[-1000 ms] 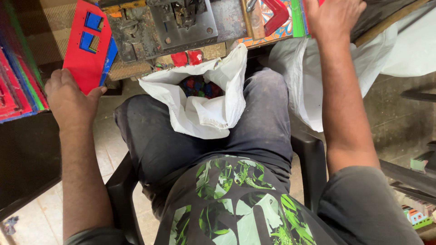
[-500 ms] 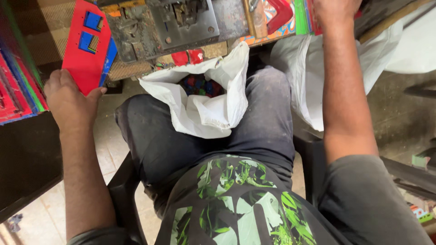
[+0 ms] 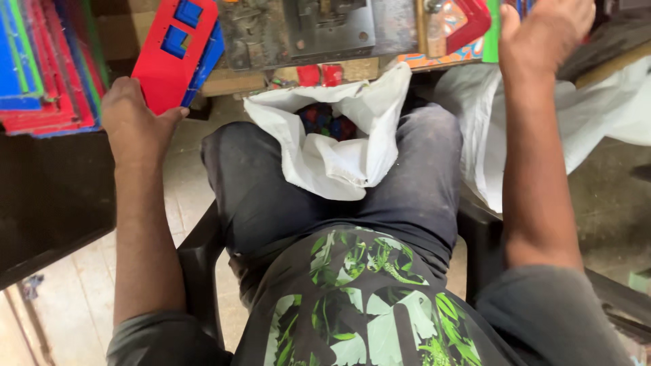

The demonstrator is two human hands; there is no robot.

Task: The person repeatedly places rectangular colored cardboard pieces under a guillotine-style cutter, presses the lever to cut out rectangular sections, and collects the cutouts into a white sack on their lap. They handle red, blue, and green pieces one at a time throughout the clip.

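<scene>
While the left hand grips it from below, a red plastic panel with two square cut-outs stands tilted up at the top left of the view, a blue panel of the same kind lying right behind it so that its edge shows along the right side and through the cut-outs. That hand's fingers are clenched around the lower end of the two panels, thumb pointing right across the red face. Just left of the hand, a stack of red, blue and green plastic sheets rests on a dark shelf, touching or nearly touching the knuckles. To the right of the panels, a worn metal press or die block sits on the wooden worktop, with two small red pieces at the worktop's front edge below it. Between the person's knees, on dark grey trousers, lies an open white cloth bag whose mouth shows small red and blue plastic bits inside. The right hand reaches up to the far right of the worktop, near a red triangular plastic piece and a green strip; its fingers run past the top edge of the view, so I cannot tell whether they are released or grasping anything. Beside the right forearm, a larger white sack hangs down past the thigh. The person sits on a black plastic chair and wears a dark shirt with a green leaf print.
</scene>
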